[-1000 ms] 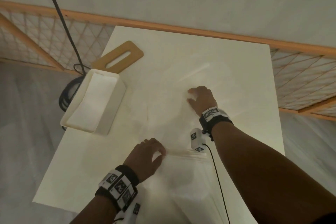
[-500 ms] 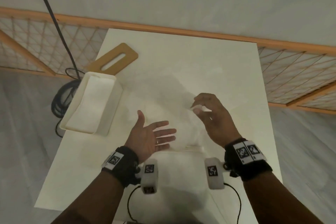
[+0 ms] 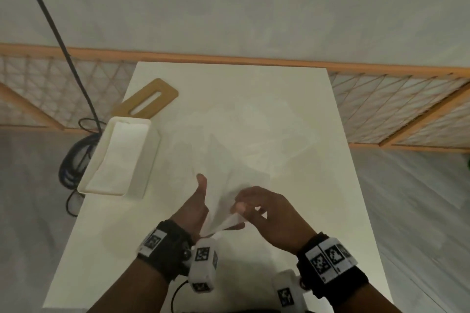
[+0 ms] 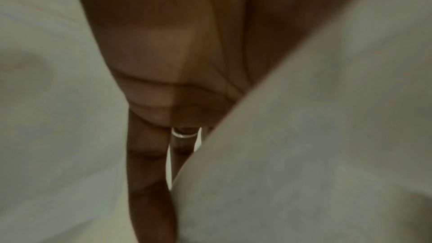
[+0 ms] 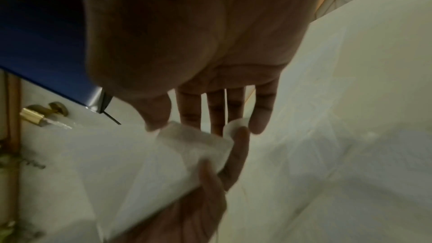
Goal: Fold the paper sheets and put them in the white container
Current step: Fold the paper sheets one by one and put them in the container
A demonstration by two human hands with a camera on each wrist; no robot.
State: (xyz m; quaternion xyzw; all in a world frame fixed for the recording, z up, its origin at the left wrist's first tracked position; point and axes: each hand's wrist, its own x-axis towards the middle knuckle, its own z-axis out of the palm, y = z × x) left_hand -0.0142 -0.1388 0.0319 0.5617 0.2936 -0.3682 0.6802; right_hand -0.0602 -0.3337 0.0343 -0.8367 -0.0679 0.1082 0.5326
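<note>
I'm mid-fold: my right grip [image 3: 256,207] pinches the paper sheet [image 3: 223,211] by its near edge, lifted above the worktop [image 3: 254,99], while my left grip [image 3: 195,204] lies flat and released against it. Next I'd crease it, then carry it left to the white container [image 3: 150,160].

A second ago I had both hands flat on the table [image 3: 254,99], the right hand [image 3: 269,218] pressing the far part of the paper sheet [image 3: 229,185] and the left hand [image 3: 193,208] at its near edge. Since then I have drawn the right hand back toward me; it now pinches a lifted corner of the sheet. My left hand has turned on edge, thumb pointing far, fingers straight beneath the raised paper. The sheet has come up off the table.
</note>
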